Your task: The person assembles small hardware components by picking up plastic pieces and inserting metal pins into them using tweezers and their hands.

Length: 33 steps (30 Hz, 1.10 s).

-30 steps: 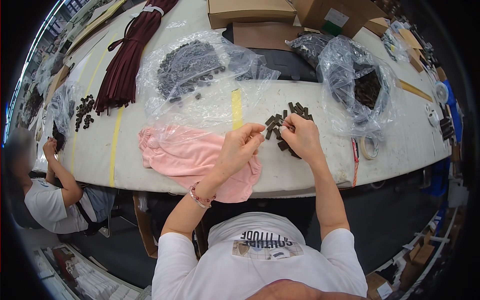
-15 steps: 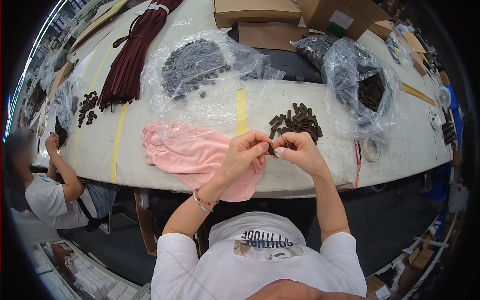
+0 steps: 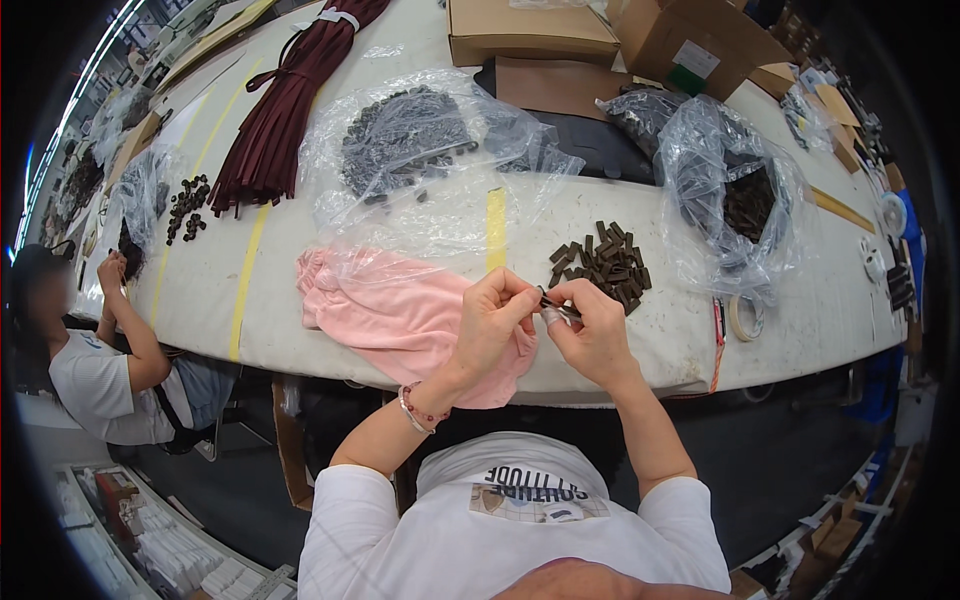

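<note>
My left hand (image 3: pixel 497 322) and my right hand (image 3: pixel 600 338) meet over the near edge of the table, both closed in a pinch. Between the right thumb and fingers sits a short dark brown strip piece (image 3: pixel 570 313). A small black piece (image 3: pixel 544 297) shows at the left fingertips, touching or nearly touching the strip; its exact shape is too small to tell. The right thumb has a pale wrap (image 3: pixel 551 317). Just beyond my hands lies a pile of similar short brown pieces (image 3: pixel 603 264). A pink cloth (image 3: pixel 395 310) spreads beside and under my left hand.
Small black pieces (image 3: pixel 405 135) lie with a clear plastic sheet at the back. An open plastic bag (image 3: pixel 690 200) of brown pieces stands right, near a tape roll (image 3: pixel 746 317) and a cutter (image 3: pixel 719 325). Maroon strips (image 3: pixel 265 140) lie left; a co-worker (image 3: pixel 110 380) sits there.
The brown piece has shifted from my left fingertips to the right hand's pinch. A small black piece now shows at my left fingertips. The whole view has shifted slightly.
</note>
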Motion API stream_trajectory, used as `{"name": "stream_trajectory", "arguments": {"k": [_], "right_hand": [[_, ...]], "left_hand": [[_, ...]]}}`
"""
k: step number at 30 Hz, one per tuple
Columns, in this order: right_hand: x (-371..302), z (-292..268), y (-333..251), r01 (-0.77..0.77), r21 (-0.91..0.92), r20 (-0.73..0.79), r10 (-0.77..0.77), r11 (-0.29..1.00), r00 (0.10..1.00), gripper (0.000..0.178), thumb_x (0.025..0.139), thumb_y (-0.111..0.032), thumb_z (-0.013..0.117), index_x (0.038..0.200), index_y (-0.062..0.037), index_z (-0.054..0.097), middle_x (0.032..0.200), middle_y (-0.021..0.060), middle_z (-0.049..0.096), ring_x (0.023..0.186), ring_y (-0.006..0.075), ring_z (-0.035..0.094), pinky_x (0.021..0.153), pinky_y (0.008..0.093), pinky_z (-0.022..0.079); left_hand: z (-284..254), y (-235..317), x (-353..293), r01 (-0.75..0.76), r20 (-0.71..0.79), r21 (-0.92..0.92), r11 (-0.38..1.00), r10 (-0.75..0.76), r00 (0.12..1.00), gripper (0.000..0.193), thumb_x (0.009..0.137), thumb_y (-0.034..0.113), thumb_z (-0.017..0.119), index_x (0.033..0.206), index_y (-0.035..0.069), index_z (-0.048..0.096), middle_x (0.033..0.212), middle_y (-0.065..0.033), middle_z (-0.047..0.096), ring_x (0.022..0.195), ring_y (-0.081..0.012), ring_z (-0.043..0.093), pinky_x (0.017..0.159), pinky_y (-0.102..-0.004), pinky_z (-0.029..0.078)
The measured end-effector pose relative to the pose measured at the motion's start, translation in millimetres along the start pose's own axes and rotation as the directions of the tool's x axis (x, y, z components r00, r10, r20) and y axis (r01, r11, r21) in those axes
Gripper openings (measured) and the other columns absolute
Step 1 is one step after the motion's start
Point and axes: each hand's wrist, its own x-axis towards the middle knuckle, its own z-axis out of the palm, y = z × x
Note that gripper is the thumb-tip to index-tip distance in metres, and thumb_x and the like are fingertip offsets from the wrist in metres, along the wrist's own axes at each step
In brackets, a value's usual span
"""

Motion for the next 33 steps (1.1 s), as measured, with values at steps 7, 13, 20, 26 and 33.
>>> {"name": "stream_trajectory", "arguments": {"k": [7,13,20,26,33], "right_hand": [[-2,2,7,-0.219,0.300,0.076,0.205,0.929,0.976,0.012,0.071,0.000,0.061,0.079,0.0010,0.054,0.068,-0.0011,0.054,0.058,0.0001,0.043,0.047,0.0159,0.033],[-1,2,8,-0.306,0.443,0.103,0.291,0.843,0.951,0.009,0.070,0.000,0.058,0.078,0.0012,0.055,0.065,-0.0034,0.052,0.056,0.0001,0.040,0.048,0.0158,0.031],[-1,2,7,-0.434,0.552,0.244,0.360,0.713,0.901,0.006,0.071,0.000,0.058,0.077,0.0022,0.058,0.062,-0.0004,0.054,0.043,0.0002,0.035,0.038,0.0154,0.025],[-2,-3,3,-0.489,0.639,0.319,0.374,0.593,0.871,0.008,0.072,0.001,0.057,0.080,0.0017,0.060,0.059,-0.0036,0.052,0.046,-0.0002,0.038,0.040,0.0156,0.027],[1,-6,7,-0.434,0.525,0.232,0.367,0.732,0.901,0.009,0.071,0.001,0.056,0.079,0.0021,0.060,0.062,-0.0037,0.054,0.049,0.0000,0.040,0.042,0.0162,0.029]], "left_hand": [[-1,5,-2,0.071,0.076,-0.089,0.994,-0.064,0.995,0.010,0.084,0.008,0.055,0.082,0.000,0.049,0.067,-0.0047,0.055,0.048,-0.0057,0.050,0.043,-0.0191,0.043],[2,10,-5,0.186,0.128,-0.284,0.941,-0.155,0.979,0.009,0.085,0.009,0.054,0.084,0.002,0.049,0.066,-0.0036,0.055,0.046,-0.0059,0.051,0.041,-0.0178,0.042],[-11,-1,-4,0.134,0.200,-0.129,0.983,-0.106,0.974,0.010,0.087,0.011,0.051,0.090,0.003,0.048,0.062,-0.0001,0.052,0.045,-0.0033,0.048,0.041,-0.0159,0.039],[-6,0,-9,0.074,0.209,-0.065,0.995,-0.059,0.976,0.010,0.090,0.014,0.047,0.090,0.004,0.044,0.060,0.0025,0.046,0.043,-0.0015,0.042,0.040,-0.0150,0.035],[2,0,-6,0.036,0.197,0.008,0.999,-0.037,0.980,0.010,0.090,0.014,0.047,0.089,0.005,0.042,0.062,0.0025,0.044,0.044,-0.0012,0.039,0.041,-0.0150,0.036]]}}
